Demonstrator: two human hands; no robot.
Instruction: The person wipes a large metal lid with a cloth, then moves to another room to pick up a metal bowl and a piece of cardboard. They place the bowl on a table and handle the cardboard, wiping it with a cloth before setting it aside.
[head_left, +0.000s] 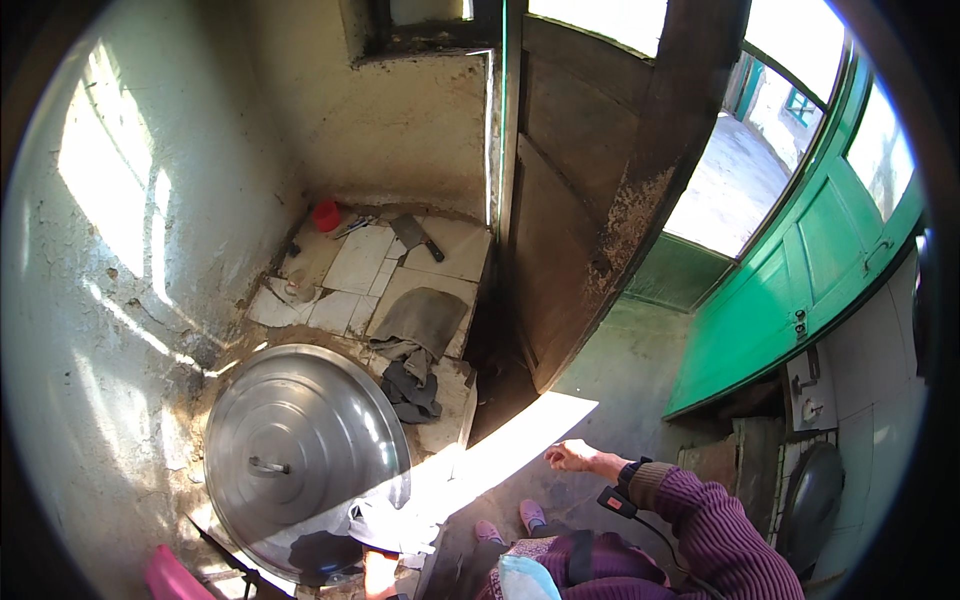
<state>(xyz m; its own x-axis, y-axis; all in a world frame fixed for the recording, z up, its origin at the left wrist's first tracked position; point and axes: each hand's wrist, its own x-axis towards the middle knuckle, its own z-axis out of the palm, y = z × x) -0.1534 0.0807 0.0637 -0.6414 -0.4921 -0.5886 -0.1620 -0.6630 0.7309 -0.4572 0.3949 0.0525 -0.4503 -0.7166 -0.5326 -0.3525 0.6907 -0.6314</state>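
Note:
A pale cloth (382, 525) lies over my left hand (380, 559), whose fingers are hidden under it, at the lower right edge of a large round metal lid (300, 442). The lid has a small handle and casts back sunlight. My right hand (571, 456) is in the air over the floor, fingers loosely curled, with nothing plainly visible in it. Beyond the lid, a grey-brown cloth (420, 322) and a dark cloth (411, 394) lie on the tiled counter.
On the tiled counter (360, 259) are a cleaver (416, 237) and a red cup (326, 215). A brown wooden door (577, 202) stands at its right, a green door (795, 270) farther right. A dark round lid (812, 502) is at the right; something pink (176, 576) is at lower left.

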